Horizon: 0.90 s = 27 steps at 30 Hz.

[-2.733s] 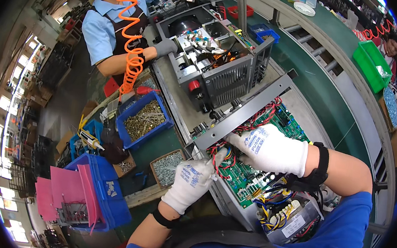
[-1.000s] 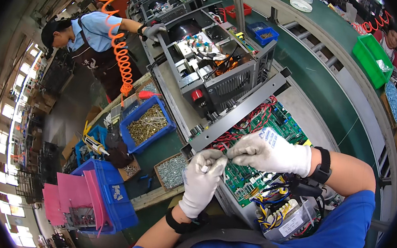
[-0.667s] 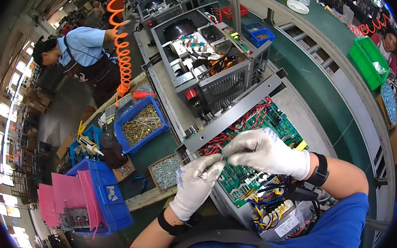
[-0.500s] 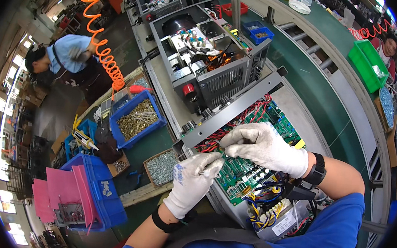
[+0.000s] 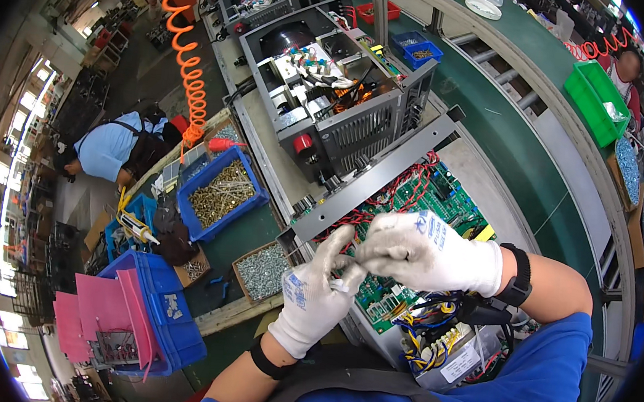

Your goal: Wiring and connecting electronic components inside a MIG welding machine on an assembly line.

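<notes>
My left hand (image 5: 315, 296) and my right hand (image 5: 423, 252), both in white gloves, meet above the near left part of a green circuit board (image 5: 456, 205). The right fingers are pinched together against the left fingertips. My left fingers are curled, with a small pale bit showing between them; what either hand holds is too small or hidden to name. Red wires (image 5: 414, 177) run along the board beside a grey metal panel (image 5: 381, 179). Nearest my body, a silver metal box (image 5: 452, 364) with yellow, blue and black wires adjoins the board.
A dark machine housing (image 5: 346, 100) stands beyond the panel. To the left are a blue bin of brass-coloured fasteners (image 5: 223, 196), a cardboard box of silver screws (image 5: 262, 271) and a blue crate (image 5: 175, 307) with pink sheets. An orange coiled hose (image 5: 191, 82) hangs down. Another person (image 5: 112, 148) bends over farther left.
My left hand has turned, its index finger and thumb now raised toward the right hand. My right hand has rolled over and closed in on the left fingertips. The person at left has bent lower.
</notes>
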Each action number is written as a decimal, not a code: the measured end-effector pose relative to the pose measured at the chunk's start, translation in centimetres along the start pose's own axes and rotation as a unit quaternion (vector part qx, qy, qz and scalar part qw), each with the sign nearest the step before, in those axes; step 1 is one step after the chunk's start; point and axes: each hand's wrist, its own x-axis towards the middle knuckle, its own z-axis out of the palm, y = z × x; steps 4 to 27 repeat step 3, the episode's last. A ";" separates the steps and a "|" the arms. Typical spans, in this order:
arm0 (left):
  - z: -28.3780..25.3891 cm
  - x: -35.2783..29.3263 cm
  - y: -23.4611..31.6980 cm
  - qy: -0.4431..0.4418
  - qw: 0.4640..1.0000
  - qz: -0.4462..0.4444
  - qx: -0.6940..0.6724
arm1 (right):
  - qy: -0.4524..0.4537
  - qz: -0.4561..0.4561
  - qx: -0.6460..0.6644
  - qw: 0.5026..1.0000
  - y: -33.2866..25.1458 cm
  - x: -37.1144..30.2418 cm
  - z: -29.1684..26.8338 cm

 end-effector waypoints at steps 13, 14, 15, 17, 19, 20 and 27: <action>-0.5 0.8 -1.0 -0.071 0.984 -0.021 0.165 | -0.076 0.007 0.018 0.997 -0.7 -0.7 -0.3; -0.5 0.8 -1.0 -0.071 0.984 -0.021 0.165 | -0.076 0.007 0.018 0.997 -0.7 -0.7 -0.3; -0.5 0.8 -1.0 -0.071 0.984 -0.021 0.165 | -0.076 0.007 0.018 0.997 -0.7 -0.7 -0.3; -0.5 0.8 -1.0 -0.071 0.984 -0.021 0.165 | -0.076 0.007 0.018 0.997 -0.7 -0.7 -0.3; -0.5 0.8 -1.0 -0.071 0.984 -0.021 0.165 | -0.076 0.007 0.018 0.997 -0.7 -0.7 -0.3; -0.5 0.8 -1.0 -0.071 0.984 -0.021 0.165 | -0.076 0.007 0.018 0.997 -0.7 -0.7 -0.3; -0.5 0.8 -1.0 -0.071 0.984 -0.021 0.165 | -0.076 0.007 0.018 0.997 -0.7 -0.7 -0.3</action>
